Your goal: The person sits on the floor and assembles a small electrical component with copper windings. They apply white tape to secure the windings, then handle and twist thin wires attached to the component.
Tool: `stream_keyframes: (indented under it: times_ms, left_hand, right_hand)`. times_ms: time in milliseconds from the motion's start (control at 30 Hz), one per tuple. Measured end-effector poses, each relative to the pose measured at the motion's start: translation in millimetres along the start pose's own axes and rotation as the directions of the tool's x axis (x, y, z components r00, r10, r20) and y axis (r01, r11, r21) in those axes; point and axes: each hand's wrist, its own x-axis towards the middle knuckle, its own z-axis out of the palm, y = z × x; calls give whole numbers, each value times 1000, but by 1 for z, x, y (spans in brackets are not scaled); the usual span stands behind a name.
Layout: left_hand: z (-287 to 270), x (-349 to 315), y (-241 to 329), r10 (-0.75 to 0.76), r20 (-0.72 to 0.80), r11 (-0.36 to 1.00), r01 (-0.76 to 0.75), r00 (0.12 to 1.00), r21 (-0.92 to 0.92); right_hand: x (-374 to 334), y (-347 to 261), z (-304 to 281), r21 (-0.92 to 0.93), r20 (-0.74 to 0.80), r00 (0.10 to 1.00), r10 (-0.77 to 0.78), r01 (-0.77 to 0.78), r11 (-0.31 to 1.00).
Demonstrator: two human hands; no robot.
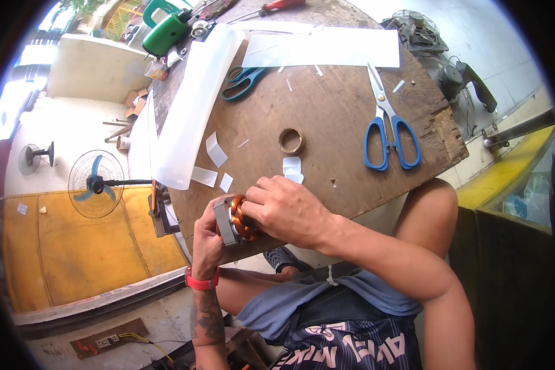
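A motor stator (226, 223), a grey metal core with orange copper windings (245, 223), is held over the near left edge of the wooden table. My left hand (207, 237) grips its grey core from the left, a red watch on the wrist. From the right my right hand (283, 206) curls over the copper coils; its fingertips are partly hidden, so what they pinch cannot be seen. Just beyond the hands lie small cut pieces of white sheet (292, 166) and a brown tape roll (291, 141). More white cut pieces (216, 150) are scattered left of the roll.
Blue-handled scissors (383, 123) lie at the table's right, teal-handled scissors (243, 83) farther left. A rolled white sheet (203, 105) runs along the left side, and a flat white strip (324, 48) crosses the far part. A fan (95, 184) stands left; fan parts (444, 74) sit beyond the right edge.
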Motion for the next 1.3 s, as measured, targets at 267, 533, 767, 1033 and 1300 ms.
stream_keyframes:
  times_ms: [267,533,767,1033,1300]
  left_hand:
    - [9,-6,1,-100,-94,989,89,991,-115]
    - [-5,2,11,43,75,997,-48,996,55]
    - [14,-4,-19,350,-122,910,-306,929,280]
    - [13,-1,-22,368,-110,903,-327,923,279]
    - [14,-1,-27,411,-95,886,-373,907,275]
  right_hand:
    - [-1,0,2,51,-6,999,41,-41,998]
    - [-1,-4,-2,119,23,989,145,-147,982]
    - [-3,-14,-4,115,70,956,285,-292,950]
    - [1,-8,-10,195,151,921,360,-384,902]
    - [8,-12,-7,129,126,920,371,-386,913]
